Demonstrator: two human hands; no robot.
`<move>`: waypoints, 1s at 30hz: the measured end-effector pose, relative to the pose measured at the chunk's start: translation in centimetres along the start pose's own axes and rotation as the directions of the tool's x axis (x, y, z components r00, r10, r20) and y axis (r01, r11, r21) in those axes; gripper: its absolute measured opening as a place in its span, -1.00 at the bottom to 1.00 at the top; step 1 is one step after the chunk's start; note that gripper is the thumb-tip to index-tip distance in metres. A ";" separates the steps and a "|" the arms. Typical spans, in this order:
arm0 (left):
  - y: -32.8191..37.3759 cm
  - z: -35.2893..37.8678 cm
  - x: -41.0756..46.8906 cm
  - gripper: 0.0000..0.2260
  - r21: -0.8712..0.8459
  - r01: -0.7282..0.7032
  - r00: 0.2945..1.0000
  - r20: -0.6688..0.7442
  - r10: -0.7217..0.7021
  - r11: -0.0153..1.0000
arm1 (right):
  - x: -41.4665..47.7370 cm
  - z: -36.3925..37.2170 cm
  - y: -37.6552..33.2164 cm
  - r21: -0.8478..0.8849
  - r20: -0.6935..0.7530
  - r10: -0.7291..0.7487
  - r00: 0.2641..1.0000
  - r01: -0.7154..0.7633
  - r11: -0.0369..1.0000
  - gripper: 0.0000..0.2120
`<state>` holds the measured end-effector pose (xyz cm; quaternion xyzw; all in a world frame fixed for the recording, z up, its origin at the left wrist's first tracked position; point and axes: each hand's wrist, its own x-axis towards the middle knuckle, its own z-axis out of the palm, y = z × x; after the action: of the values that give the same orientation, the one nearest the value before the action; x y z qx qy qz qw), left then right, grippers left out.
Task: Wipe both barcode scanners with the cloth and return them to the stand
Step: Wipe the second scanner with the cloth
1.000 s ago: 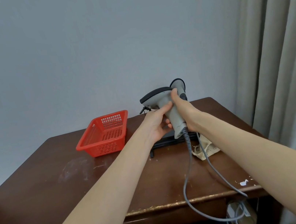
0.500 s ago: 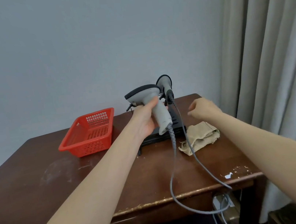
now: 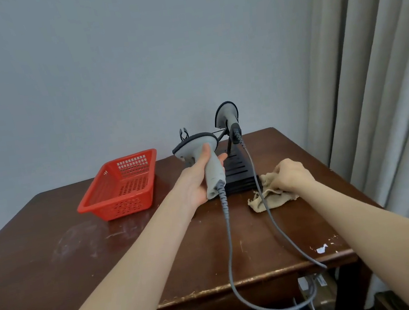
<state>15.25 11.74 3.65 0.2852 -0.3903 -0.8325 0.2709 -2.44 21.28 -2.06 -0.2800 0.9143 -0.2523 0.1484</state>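
One red basket [image 3: 123, 185] sits on the left, with plenty of bare tabletop [image 3: 69, 268] in front of it. Two scanners: the left hand [image 3: 198, 182] has its grip clamped round the first scanner [image 3: 204, 154], held in the air. The second scanner [image 3: 226, 115] sits on the stand [image 3: 237, 171]. One cloth [image 3: 268, 198] lies near the right edge. The right hand [image 3: 291, 173] was hovering a moment ago, and its grip now curls onto that cloth.

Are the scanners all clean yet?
Nothing looks done yet. The left hand grips the first scanner, off the stand; the right hand is grabbing the cloth. Left: wipe it, put it back, then do the other scanner on the stand.
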 end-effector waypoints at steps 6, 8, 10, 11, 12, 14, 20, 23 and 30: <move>0.1 -0.1 0.1 -0.55 -0.056 0.044 0.999 0.026 -0.043 0.997 | 0.2 -2.8 -2.1 0.227 -0.362 -0.095 0.927 0.187 0.956 -0.70; 0.2 -0.2 0.2 -0.54 -0.028 0.039 0.999 -0.022 -0.039 0.999 | 0.0 -3.9 -3.4 0.244 -0.475 -0.128 0.871 0.271 0.931 -0.77; 0.3 -0.2 0.2 -0.58 -0.043 0.038 0.998 -0.043 -0.040 0.998 | -0.2 -4.8 -4.7 0.270 -0.535 -0.161 0.830 0.348 0.898 -0.80; 0.4 -0.3 0.1 -0.62 -0.051 0.047 0.998 -0.038 -0.049 0.998 | -0.2 -5.0 -5.3 0.273 -0.544 -0.193 0.817 0.390 0.879 -0.80; 0.5 -0.3 0.0 -0.66 -0.057 0.063 0.998 -0.028 -0.065 0.996 | -0.3 -5.0 -5.9 0.253 -0.545 -0.252 0.799 0.444 0.860 -0.79; 0.7 -0.2 -0.1 -0.70 -0.087 0.101 0.995 0.000 -0.102 0.991 | -0.8 -4.6 -7.1 0.188 -0.535 -0.407 0.740 0.574 0.797 -0.77; 0.7 0.6 0.2 -0.59 -0.165 0.111 0.990 -0.067 -0.124 0.980 | -2.6 -1.4 -9.7 0.143 -0.393 -0.649 0.651 0.741 0.656 -0.81; 0.9 0.4 0.2 -0.62 -0.093 0.118 0.988 -0.093 -0.126 0.989 | -2.5 -1.2 -10.0 0.401 -0.320 -0.582 0.747 0.664 0.632 -0.84; 1.6 0.4 -0.2 -0.69 -0.121 0.150 0.989 0.032 -0.148 0.981 | -2.2 -1.6 -9.8 0.576 -0.269 -0.437 0.858 0.507 0.641 -0.85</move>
<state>15.53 11.18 5.23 0.2868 -0.3189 -0.8761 0.2204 2.94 16.14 4.93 -0.4292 0.6771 -0.5869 0.1137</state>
